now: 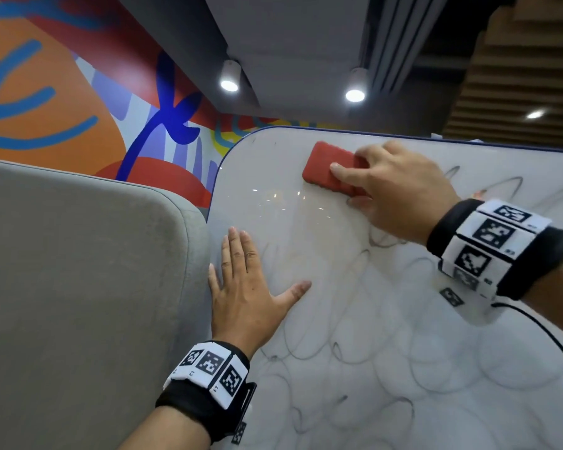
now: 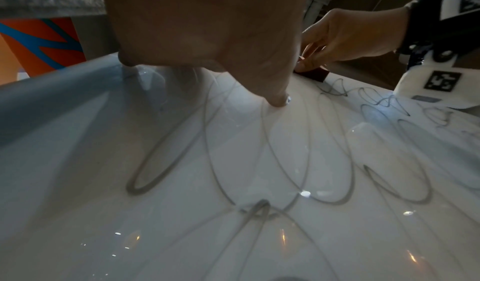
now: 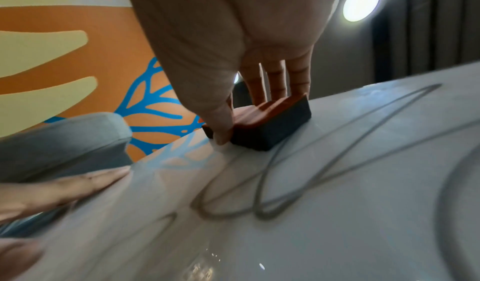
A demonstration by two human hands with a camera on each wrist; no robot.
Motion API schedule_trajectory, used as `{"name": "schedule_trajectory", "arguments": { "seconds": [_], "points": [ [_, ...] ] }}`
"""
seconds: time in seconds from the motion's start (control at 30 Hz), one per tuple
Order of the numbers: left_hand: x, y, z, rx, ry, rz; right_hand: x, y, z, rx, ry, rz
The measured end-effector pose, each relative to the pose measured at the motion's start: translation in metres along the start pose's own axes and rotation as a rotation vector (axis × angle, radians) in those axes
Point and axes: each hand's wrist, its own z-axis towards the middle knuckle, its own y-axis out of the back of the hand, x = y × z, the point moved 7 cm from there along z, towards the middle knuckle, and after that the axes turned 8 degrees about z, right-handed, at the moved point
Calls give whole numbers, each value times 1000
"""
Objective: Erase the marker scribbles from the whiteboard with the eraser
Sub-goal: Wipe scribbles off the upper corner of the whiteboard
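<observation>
A white whiteboard leans against a grey cushion, covered in looping grey marker scribbles. My right hand grips a red eraser with a dark felt base and holds it flat on the board near its top left corner. In the right wrist view the thumb and fingers pinch the eraser on its sides. My left hand lies flat with straight, spread fingers on the board's left edge. The area between the two hands looks wiped, with faint traces. Scribbles run below the left hand.
A grey upholstered cushion sits directly left of the board. A colourful mural wall rises behind it. A black cable runs from the right wrist band across the board's right side. Ceiling spotlights shine overhead.
</observation>
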Motion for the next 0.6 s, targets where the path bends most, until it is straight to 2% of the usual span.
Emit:
{"name": "schedule_trajectory", "arguments": {
  "seconds": [0.1, 0.23, 0.3, 0.37, 0.53, 0.6],
  "points": [
    [0, -1, 0, 11, 0, 12, 9, -8, -1, -34, -30, 35],
    [-1, -2, 0, 10, 0, 20, 51, -36, -32, 21, 202, 1],
    [0, -3, 0, 16, -1, 20, 54, -36, -39, 84, 279, 8],
    [0, -2, -1, 17, 4, 26, 38, -24, -27, 78, 244, 32],
    [-2, -1, -4, 57, 2, 26, -9, 2, 5, -47, -52, 66],
    [-2, -1, -5, 54, 4, 24, 6, -8, -3, -67, -25, 81]
  ]
}}
